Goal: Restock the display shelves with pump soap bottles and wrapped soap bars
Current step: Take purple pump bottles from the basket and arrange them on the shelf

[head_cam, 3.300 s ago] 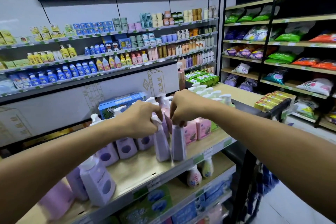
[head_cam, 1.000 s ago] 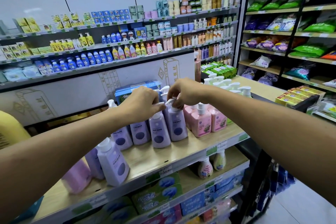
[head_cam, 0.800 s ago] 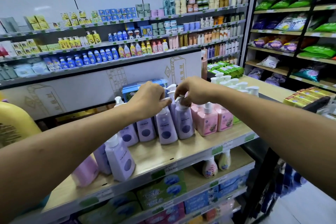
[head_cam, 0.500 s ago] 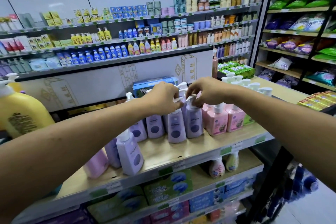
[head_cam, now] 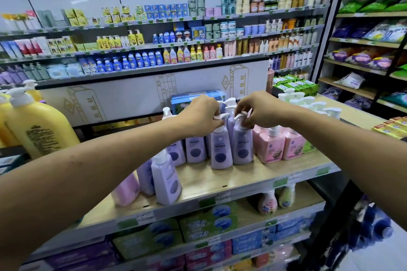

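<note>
Pumps (head_cam: 220, 116) of two purple bottles (head_cam: 221, 152) are pinched by left hand (head_cam: 201, 116), right hand (head_cam: 257, 109).

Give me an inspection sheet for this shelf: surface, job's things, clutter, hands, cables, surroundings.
Surface: wooden shelf top, bare toward its front edge.
Job's things: left lavender bottle and right lavender bottle stand upright side by side. The pink pump bottles are to their right. A lone lavender bottle stands nearer the front edge.
Clutter: blue box behind the hands; large yellow bottle at far left.
Hands: left hand pinches the left lavender bottle's pump head. The right hand pinches the right lavender bottle's pump head.
Cables: nothing seen.
Surroundings: wall shelves of toiletries; side rack of bagged goods.
</note>
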The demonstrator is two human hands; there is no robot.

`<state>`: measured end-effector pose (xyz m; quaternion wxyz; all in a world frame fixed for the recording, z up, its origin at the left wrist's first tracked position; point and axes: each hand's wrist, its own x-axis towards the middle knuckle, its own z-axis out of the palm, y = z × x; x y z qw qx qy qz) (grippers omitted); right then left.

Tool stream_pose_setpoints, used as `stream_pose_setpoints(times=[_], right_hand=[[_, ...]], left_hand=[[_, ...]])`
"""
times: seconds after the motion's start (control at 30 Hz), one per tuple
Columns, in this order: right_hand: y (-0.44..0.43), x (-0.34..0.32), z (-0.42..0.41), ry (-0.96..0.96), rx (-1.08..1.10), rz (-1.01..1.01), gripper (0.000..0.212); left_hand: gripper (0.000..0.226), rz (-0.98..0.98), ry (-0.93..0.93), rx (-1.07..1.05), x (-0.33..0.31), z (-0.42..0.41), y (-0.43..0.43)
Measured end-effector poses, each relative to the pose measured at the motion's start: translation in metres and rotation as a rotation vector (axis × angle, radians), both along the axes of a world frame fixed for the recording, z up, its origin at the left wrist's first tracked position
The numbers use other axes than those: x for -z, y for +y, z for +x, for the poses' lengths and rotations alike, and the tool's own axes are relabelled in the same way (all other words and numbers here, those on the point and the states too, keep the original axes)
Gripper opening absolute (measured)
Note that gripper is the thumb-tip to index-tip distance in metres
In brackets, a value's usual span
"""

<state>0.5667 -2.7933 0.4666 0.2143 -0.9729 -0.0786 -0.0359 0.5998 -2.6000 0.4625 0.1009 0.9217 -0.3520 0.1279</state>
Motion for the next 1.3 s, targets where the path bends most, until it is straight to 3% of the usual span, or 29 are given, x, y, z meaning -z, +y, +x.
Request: stream_pose_setpoints(times=[0.57,0.7,0.77,0.83,0.9,1.03,1.2,1.3], right_hand=[[-0.005,0.002,-0.003,-0.036,-0.018,-0.059,0.028],[-0.002,-0.008,-0.01,0.002,-0.032,-0.134,0.045],[0.003,-0.02,-0.012,-0.042,-0.02,-0.22,0.052],[0.017,-0.032,-0.015,-0.169,-0.027,-0.28,0.041],[0.041,-0.039,-0.018,-0.276,-0.084,-0.236,0.029],[0.105,-0.034,-0.029,-0.28,-0.318,-0.15,0.015],[0.159,-0.015,-0.03,-0.211,-0.585,-0.146,0.038],[0.173,-0.005,-0.027,-0.2,-0.612,-0.256,0.041]], left_hand=[[0.031,-0.022,-0.004,0.003,0.001,-0.008,-0.004],[0.041,-0.03,0.086,0.035,-0.004,-0.009,0.004],[0.042,-0.033,0.139,0.036,-0.016,-0.008,0.016],[0.035,-0.015,0.166,0.036,-0.031,-0.007,0.035],[0.025,0.008,0.199,0.024,-0.043,-0.006,0.06],[0.016,0.097,0.252,-0.024,-0.05,-0.005,0.111],[0.006,0.165,0.27,-0.061,-0.045,-0.008,0.158],[0.018,0.191,0.281,-0.049,-0.041,-0.009,0.168]])
